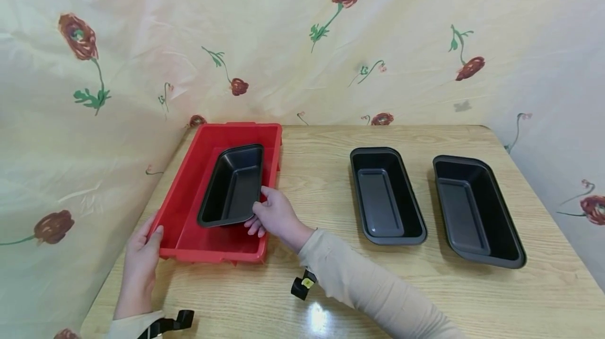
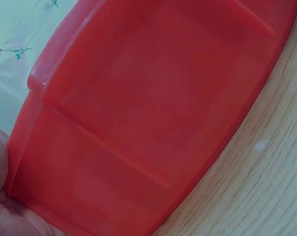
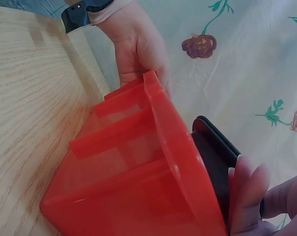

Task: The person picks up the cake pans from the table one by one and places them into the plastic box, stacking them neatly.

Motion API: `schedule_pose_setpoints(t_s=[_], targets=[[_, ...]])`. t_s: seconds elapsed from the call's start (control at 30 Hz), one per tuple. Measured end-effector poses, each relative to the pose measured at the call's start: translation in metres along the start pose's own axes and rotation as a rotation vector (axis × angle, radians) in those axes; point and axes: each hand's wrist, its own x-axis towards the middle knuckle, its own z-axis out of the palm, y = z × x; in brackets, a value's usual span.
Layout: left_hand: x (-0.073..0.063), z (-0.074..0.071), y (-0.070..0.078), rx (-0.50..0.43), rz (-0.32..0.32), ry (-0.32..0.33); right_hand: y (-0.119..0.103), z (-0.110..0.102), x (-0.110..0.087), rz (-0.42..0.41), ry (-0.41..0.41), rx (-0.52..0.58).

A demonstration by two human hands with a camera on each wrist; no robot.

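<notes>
The right grip [image 1: 278, 217] pinches a dark pan [image 1: 242, 187] by its near-right rim, probably to steer it; contact with the red tray [image 1: 215, 243] beneath is unclear. Leftward, the left grip [image 1: 140, 263] holds the tray's corner, likely bracing it. Two other pans [image 1: 379, 199] [image 1: 464, 215] stand rightward.

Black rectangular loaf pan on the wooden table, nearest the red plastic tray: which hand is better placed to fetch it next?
Likely the right hand: it is closer to that loaf pan, though it must first release the held loaf pan. The left hand, farther away, grips the tray.
</notes>
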Motion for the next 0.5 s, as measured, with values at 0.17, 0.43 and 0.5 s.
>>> schedule_pose_setpoints(t_s=[0.17, 0.43, 0.5], targets=[[0.0001, 0.0005, 0.0006, -0.012, -0.005, 0.003, 0.0004, 0.0002, 0.0026, 0.014, 0.024, -0.044], [-0.0005, -0.0011, 0.0010, -0.001, -0.024, 0.000, -0.0020, 0.0032, 0.0032, 0.033, 0.020, -0.165], [-0.0004, -0.0013, 0.0008, 0.002, -0.026, -0.006, -0.0030, 0.0037, 0.0034, 0.042, 0.011, -0.184]])
